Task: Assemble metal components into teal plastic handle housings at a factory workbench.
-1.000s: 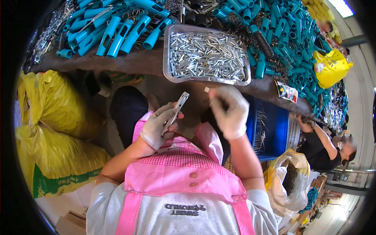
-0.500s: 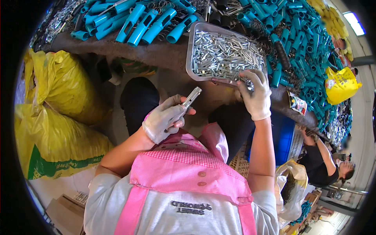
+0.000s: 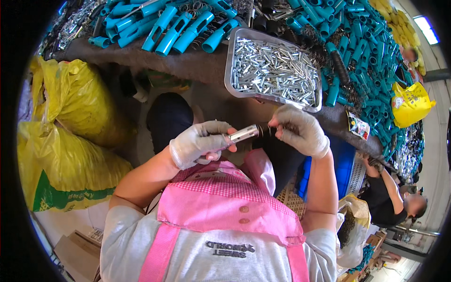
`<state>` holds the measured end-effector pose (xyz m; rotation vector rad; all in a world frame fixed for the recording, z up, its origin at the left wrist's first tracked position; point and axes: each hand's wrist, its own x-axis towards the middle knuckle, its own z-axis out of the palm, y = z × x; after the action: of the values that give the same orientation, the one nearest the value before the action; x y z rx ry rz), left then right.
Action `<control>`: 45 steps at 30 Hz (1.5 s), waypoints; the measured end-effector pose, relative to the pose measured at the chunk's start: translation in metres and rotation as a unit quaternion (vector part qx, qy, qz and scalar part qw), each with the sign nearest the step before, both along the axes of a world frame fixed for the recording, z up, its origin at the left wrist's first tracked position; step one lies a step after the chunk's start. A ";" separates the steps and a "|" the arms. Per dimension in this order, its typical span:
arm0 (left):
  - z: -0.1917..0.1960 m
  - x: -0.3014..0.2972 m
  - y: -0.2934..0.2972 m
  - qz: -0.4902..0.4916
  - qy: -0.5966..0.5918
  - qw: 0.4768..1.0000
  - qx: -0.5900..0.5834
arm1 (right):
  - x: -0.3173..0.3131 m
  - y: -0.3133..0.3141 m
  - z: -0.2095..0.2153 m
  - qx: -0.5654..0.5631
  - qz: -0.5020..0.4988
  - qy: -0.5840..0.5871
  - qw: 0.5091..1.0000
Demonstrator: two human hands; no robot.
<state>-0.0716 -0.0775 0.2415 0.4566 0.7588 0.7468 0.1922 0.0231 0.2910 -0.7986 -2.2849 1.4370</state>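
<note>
My left hand (image 3: 199,144), in a whitish glove, is closed round a short silver metal tube (image 3: 244,134) with a slot or hole in its side. The tube points to the right, toward my right hand (image 3: 303,132), also gloved. The right fingertips pinch a thin curved wire piece (image 3: 263,131) that looks like a spring, close to the tube's open end; whether it touches the tube I cannot tell. Just beyond my right hand sits a grey metal tray (image 3: 229,70) full of small silver pins (image 3: 272,68).
Teal slotted tubes (image 3: 174,35) and dark springs (image 3: 336,63) are heaped along the bench. Yellow sacks (image 3: 80,155) stand at my left. A blue crate (image 3: 340,171) is at the right, where another person (image 3: 385,195) works. A yellow bag (image 3: 411,104) lies on the bench.
My right hand has drawn back from the tray toward me and now pinches the thin wire piece beside the tube. The tube in my left hand has tilted flatter and moved slightly right.
</note>
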 end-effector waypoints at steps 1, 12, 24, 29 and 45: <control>-0.002 0.000 0.001 -0.018 0.022 1.000 0.010 | -0.003 0.001 -0.003 0.030 0.021 0.021 0.999; -0.016 -0.009 -0.004 -0.006 0.054 0.996 0.077 | -0.072 -0.019 0.001 -0.054 0.071 -0.068 0.994; -0.023 -0.049 -0.010 0.234 -0.032 0.971 0.022 | -0.195 0.125 0.005 0.637 0.090 -0.244 0.725; -0.031 -0.059 -0.008 0.227 -0.054 0.972 0.010 | -0.166 0.101 0.027 0.369 -0.078 0.031 0.926; -0.007 -0.027 -0.002 -0.083 0.154 0.973 0.151 | -0.075 -0.024 -0.005 0.489 0.163 -0.099 0.851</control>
<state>-0.0982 -0.0796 0.2344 0.9176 0.8854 0.6423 0.1172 -0.0010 0.2857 -0.2296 -2.9015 0.1064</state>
